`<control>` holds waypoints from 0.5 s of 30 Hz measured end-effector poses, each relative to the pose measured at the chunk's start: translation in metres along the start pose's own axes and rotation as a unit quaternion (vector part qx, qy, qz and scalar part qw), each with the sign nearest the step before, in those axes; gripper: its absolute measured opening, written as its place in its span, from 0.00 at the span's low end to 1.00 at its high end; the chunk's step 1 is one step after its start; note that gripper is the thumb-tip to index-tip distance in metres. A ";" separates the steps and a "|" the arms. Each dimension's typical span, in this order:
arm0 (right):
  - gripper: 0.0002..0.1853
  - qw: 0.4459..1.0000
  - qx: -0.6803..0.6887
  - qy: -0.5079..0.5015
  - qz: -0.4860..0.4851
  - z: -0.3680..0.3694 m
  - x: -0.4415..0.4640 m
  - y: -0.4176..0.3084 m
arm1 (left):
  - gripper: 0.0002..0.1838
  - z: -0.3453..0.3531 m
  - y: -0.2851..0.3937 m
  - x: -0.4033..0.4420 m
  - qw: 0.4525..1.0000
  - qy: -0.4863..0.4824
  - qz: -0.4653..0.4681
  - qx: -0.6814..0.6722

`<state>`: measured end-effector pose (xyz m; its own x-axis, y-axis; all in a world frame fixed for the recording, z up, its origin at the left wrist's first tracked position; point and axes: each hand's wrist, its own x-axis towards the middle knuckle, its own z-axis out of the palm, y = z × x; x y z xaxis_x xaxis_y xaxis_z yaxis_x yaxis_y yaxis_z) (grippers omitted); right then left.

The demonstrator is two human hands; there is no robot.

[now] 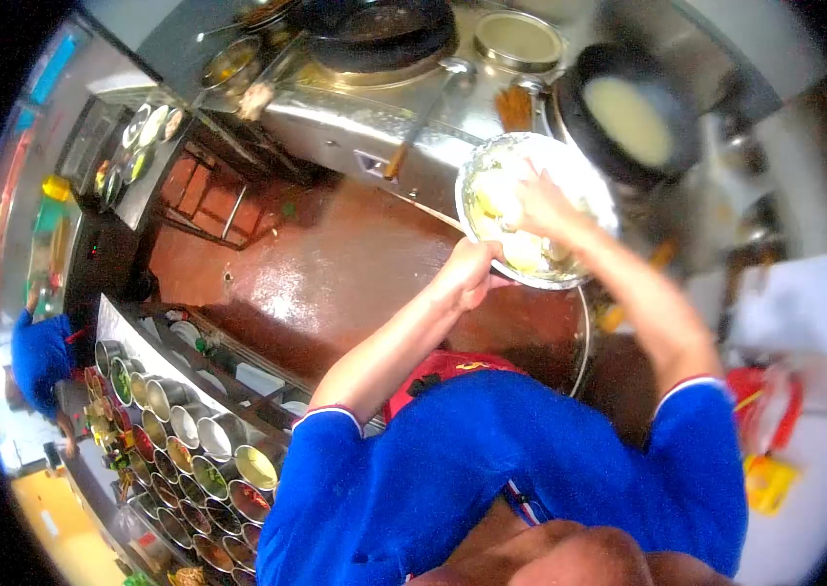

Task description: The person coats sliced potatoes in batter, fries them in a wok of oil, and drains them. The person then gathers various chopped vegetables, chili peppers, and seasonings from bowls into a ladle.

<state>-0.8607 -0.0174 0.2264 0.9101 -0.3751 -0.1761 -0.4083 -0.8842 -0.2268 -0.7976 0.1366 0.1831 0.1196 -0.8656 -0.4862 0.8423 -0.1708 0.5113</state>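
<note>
A round metal bowl [469, 210] is held tilted beside the stove. My left hand [477, 272] grips its near-left rim, thumb over the edge. Inside lie pale yellow pieces of food [494, 193] with a white, floury-looking coating; their kind is hard to make out. My right hand [548, 207] reaches into the bowl from the right, fingers stretched out among the pieces. Part of the food is hidden under this hand.
Behind the bowl, a wok with pale liquid [628, 119] sits on the stove [335, 112]. A dark wok [379, 39], a long-handled ladle [425, 122] and a bamboo brush [513, 107] are nearby. Several metal pots [221, 437] line the left counter, where another person [40, 361] stands.
</note>
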 end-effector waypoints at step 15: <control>0.22 0.993 0.038 -0.085 -0.075 -0.024 0.189 0.035 | 0.32 -0.087 0.110 0.079 0.996 0.041 0.079 -0.025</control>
<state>-0.7013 -0.1259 0.2078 0.9386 -0.1832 -0.2923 -0.2793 -0.9009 -0.3322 -0.6501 0.0908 0.1394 0.2930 -0.8378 -0.4607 0.8348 -0.0107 0.5504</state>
